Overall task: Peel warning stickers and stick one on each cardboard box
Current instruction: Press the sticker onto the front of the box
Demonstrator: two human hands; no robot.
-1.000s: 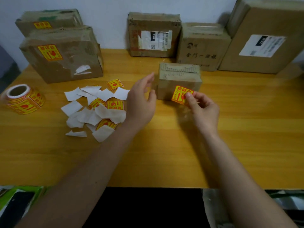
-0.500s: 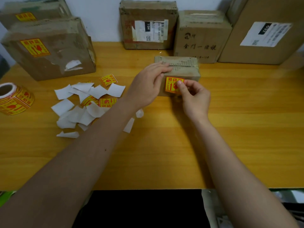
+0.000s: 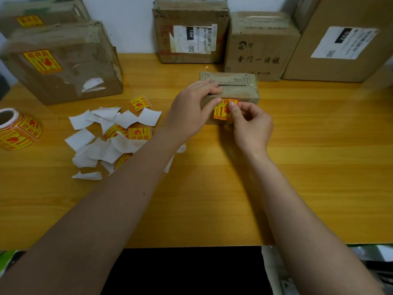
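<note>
Pressing with my right hand [image 3: 251, 126], I have the fingertips on the yellow-and-red warning sticker [image 3: 222, 110], flat against the near face of the small cardboard box [image 3: 242, 90] at mid-table [image 3: 319, 167]. My left hand [image 3: 191, 107] clamps the box's left end, fingers over the top, thumb at the sticker's left edge.

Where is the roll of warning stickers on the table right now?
In the head view, the roll of warning stickers stands at the table's far left edge, left of the backing papers and in front of a stickered cardboard box.
</note>
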